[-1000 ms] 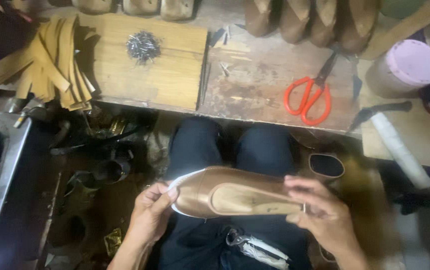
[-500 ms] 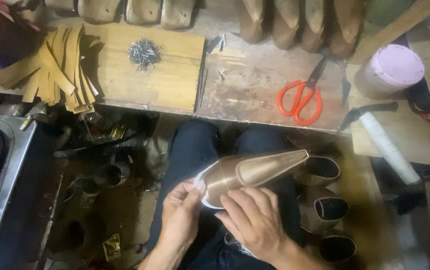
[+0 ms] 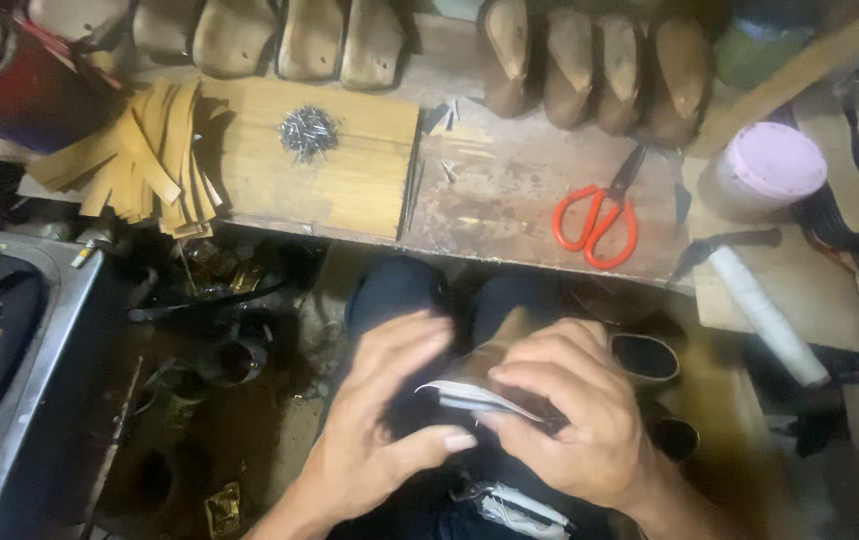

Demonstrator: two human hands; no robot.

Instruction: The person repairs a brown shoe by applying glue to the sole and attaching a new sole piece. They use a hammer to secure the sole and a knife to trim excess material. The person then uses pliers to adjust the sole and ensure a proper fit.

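Left hand (image 3: 379, 420), right hand (image 3: 574, 420) around shoe (image 3: 474, 395)

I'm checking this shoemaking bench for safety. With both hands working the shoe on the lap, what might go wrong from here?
1. The left hand and right hand cover most of the shoe upper, which rests only on the lap; it may slip to the cluttered floor.
2. The loose pile of nails lies unboxed on the wooden board; a blind reach could prick a finger.
3. The red-handled scissors lie near the bench edge and might get knocked off.
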